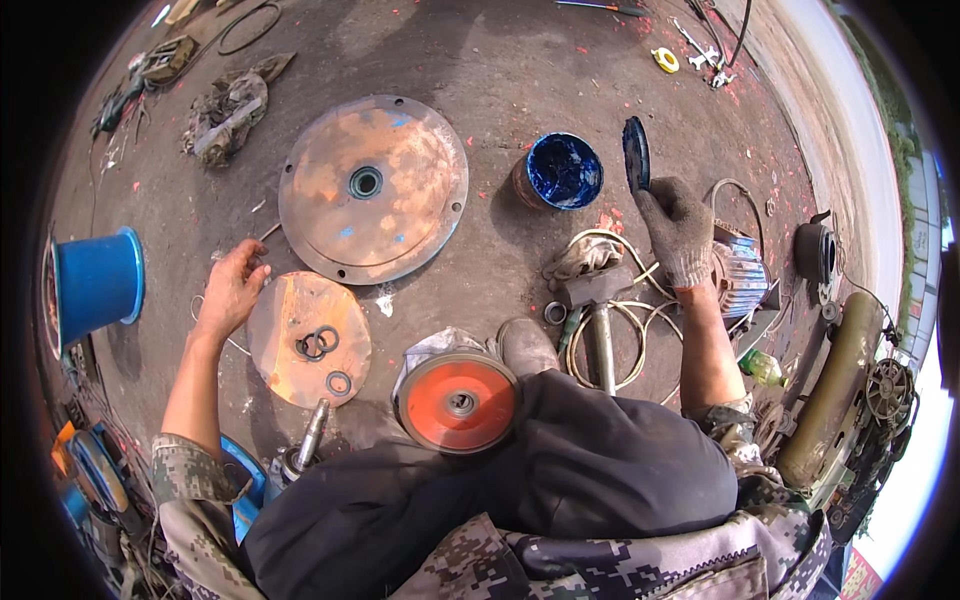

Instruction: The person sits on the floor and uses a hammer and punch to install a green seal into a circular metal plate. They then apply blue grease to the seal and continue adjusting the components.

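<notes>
My right hand (677, 230), in a grey knitted glove, grips the edge of a round lid (636, 153) smeared dark blue and holds it upright. Left of the lid stands an uncovered can (566, 172), its inside coated with blue grease or paint. My bare left hand (236, 283) has its fingers curled, and a thin stick (271, 232) juts from its fingertips toward a large rusty flanged disc (375, 215). Beneath that hand lies a smaller rusty plate (290, 375) with several dark rings (322, 340) on it. An orange-red disc (460, 400) rests before my legs.
A hammer (602, 335) and coiled hose (640, 372) lie beside my shoe (528, 347). Near my right forearm are an electric motor (740, 275) and a long cylinder (835, 385). A blue drum-shaped part (95, 285) stands far left; wrenches (700, 45) and yellow tape (665, 60) lie at the back.
</notes>
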Action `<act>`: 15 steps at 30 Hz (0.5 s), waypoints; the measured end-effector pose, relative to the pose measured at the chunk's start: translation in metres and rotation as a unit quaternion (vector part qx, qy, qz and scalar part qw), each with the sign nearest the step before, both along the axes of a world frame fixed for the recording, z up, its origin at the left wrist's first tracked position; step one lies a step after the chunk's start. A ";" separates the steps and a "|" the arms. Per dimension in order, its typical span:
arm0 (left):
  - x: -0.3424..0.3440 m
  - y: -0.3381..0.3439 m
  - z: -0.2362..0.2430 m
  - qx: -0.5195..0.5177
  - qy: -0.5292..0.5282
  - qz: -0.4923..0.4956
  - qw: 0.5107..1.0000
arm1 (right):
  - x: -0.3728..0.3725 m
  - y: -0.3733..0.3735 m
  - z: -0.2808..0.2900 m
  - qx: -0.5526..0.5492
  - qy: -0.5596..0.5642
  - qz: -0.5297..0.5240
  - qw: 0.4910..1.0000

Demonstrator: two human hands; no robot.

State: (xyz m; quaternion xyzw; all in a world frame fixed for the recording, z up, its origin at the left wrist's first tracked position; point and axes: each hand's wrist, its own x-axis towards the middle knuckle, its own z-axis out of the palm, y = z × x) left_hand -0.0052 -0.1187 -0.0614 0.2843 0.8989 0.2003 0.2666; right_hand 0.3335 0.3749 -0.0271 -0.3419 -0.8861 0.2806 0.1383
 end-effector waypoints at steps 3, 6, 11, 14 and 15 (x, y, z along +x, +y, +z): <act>0.005 -0.011 0.005 -0.022 -0.018 0.002 1.000 | -0.026 -0.020 -0.012 0.241 -0.050 0.113 0.963; 0.006 -0.022 0.004 -0.037 -0.013 0.004 0.999 | -0.042 -0.037 -0.019 0.267 -0.230 0.150 0.924; 0.001 -0.020 0.000 -0.032 -0.015 0.006 0.999 | -0.041 -0.041 -0.046 0.258 -0.275 0.196 0.905; 0.002 -0.014 0.005 -0.045 -0.031 -0.007 0.998 | -0.045 -0.055 -0.043 0.227 -0.262 0.216 0.913; 0.000 -0.013 0.005 -0.046 -0.038 -0.011 0.998 | -0.045 -0.056 -0.045 0.214 -0.277 0.215 0.912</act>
